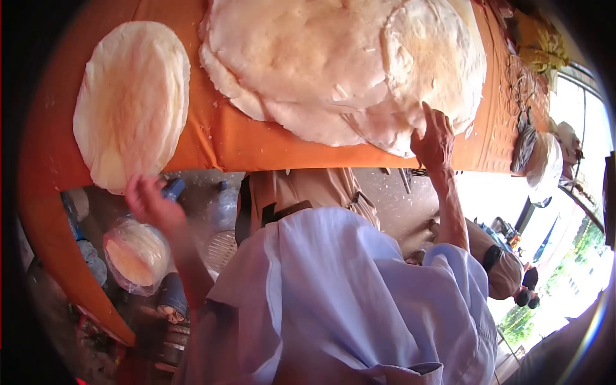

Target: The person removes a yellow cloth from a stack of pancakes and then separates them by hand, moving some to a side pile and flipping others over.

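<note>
Flatbreads (295,58) lay in a broad, overlapping pile on the orange tablecloth (199,138), with a smaller oval flatbread stack (131,102) apart from it at the left. The right hand (435,138) rested on the pile's near edge, fingers partly bent, thumb apart; whether they pinched any bread could not be told. The left hand (154,202), blurred, was at the oval flatbread stack's near end, its finger opening and hold unclear.

Flatbread stack (131,102) — left of flatbread pile (308,64)
</note>
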Motion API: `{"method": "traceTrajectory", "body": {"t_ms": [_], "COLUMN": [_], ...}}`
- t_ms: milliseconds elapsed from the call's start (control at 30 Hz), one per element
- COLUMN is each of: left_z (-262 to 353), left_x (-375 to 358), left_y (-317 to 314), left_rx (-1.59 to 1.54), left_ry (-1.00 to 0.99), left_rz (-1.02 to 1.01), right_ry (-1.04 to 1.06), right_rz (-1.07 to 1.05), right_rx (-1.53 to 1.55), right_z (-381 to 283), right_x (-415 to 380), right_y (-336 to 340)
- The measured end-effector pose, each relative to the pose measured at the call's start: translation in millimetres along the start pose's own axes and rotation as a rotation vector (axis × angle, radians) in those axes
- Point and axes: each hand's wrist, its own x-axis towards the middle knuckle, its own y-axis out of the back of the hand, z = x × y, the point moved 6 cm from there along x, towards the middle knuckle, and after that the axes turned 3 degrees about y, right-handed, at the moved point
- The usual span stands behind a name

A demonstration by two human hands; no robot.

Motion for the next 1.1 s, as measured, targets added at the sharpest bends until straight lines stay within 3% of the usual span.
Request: {"method": "traceTrajectory", "body": {"t_ms": [67,167,233,300,367,433,500,533,667,733,833,933,1033,1100], "left_z": [7.5,8.0,3.4,5.1,-1.7,-11.8,-20.5,-26.4,-50.1,-50.9,-34.3,-12.4,-7.2,0.2], "left_x": [-32.8,-82.5,-107.2,-124.5,-124.0,-117.4,-110.1,-107.4,-100.5,-98.9,-95.9,-96.6,-121.9,-130.2], "left_y": [-68.5,-147.1,-180.5,-207.7,-214.5,-213.1,-216.3,-216.6,-214.6,-211.1,-206.6,-198.4,-226.1,-248.6], "left_rx": [-0.052,-0.070,-0.095,0.022,0.002,-0.037,-0.102,-0.177,-0.495,-0.544,-0.449,-0.203,-0.418,-0.623], "left_ry": [0.104,0.246,0.282,0.320,0.378,0.422,0.552,0.632,0.824,0.814,0.657,0.355,0.652,0.799], "left_rz": [-0.285,-0.655,-0.767,-0.892,-0.838,-0.689,-0.614,-0.612,-0.576,-0.532,-0.443,-0.379,-0.681,-0.738], "right_ry": [0.042,-0.033,0.071,0.086,0.026,-0.225,-0.067,0.270,0.351,0.374,0.346,0.396,0.535,0.366], "right_rz": [0.212,0.299,0.213,0.341,0.434,0.460,0.611,0.734,0.357,0.228,0.045,0.294,0.246,-0.033], "right_rx": [0.058,0.061,0.116,0.052,-0.095,-0.137,-0.193,-0.182,0.239,0.385,0.248,0.319,0.377,0.701], "right_z": [4.0,13.7,44.7,82.1,76.9,63.8,25.4,3.6,-63.9,-82.4,-88.0,-108.6,-152.3,-162.4], "right_x": [-0.4,6.3,11.5,36.3,61.8,69.1,65.8,67.9,82.8,89.2,103.4,108.1,100.4,93.6], "right_y": [11.0,11.1,-13.7,21.8,115.4,182.2,217.4,217.5,108.4,41.6,32.4,100.3,83.4,39.2]}}
